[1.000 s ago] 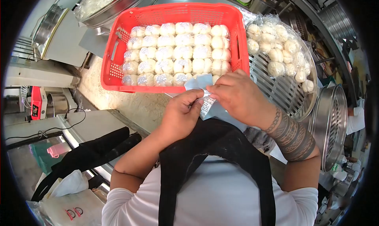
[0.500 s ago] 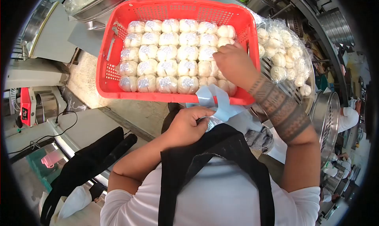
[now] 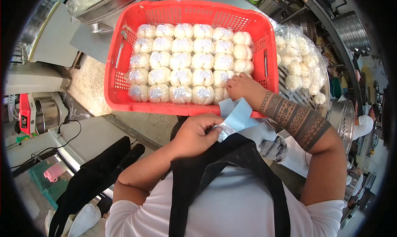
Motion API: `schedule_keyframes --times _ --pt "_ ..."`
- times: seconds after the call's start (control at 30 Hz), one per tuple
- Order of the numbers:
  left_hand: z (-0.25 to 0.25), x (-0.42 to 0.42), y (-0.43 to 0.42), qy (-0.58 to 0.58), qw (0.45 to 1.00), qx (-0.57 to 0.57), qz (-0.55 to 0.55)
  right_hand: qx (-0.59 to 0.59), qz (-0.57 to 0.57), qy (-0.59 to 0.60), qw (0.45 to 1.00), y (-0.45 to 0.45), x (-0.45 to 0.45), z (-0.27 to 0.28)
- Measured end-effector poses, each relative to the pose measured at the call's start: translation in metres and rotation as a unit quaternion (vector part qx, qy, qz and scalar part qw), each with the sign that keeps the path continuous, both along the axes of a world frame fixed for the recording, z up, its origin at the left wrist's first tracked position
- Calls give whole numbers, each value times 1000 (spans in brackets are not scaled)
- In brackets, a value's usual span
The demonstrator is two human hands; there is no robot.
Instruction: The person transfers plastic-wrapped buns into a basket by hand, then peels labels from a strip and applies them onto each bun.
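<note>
A red plastic basket holds rows of round white buns in clear wrap, most with a small printed label on top. Below the basket's near rim my left hand is closed, thumb against fingers, on a strip of printed labels with pale blue backing that curls up over the rim. My right hand reaches into the near right corner with its fingers curled down at the buns; whether something is pinched in them is hidden. The packs in the right column show no labels.
Right of the basket, a clear bag of buns lies on a slatted round metal tray. Round steel steamers stand at the back left. A red-and-steel machine is at far left. Part of another person shows at far right.
My right hand has moved down toward the near right corner, uncovering the right column. A pack beside its fingers now shows a label. My left hand still holds the strip.
</note>
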State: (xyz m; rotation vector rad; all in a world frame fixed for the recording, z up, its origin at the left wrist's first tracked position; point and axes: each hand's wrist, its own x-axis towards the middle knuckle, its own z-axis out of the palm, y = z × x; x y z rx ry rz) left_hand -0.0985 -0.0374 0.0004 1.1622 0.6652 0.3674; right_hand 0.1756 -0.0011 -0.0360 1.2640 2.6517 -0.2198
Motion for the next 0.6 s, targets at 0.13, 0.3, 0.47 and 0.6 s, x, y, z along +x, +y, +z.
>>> schedule_keyframes --times 0.13,0.3,0.47,0.6 --pt "2 1 1 16 999 -17 36 -78 -69 83 991 5 20 43" --pt "24 14 -4 -35 993 4 116 -264 -358 405 799 -8 26 130" --pt "38 38 -14 -51 990 42 126 -128 -278 586 750 -59 1 135" --pt "35 51 -22 -39 983 93 154 51 -166 457 873 -85 3 145"
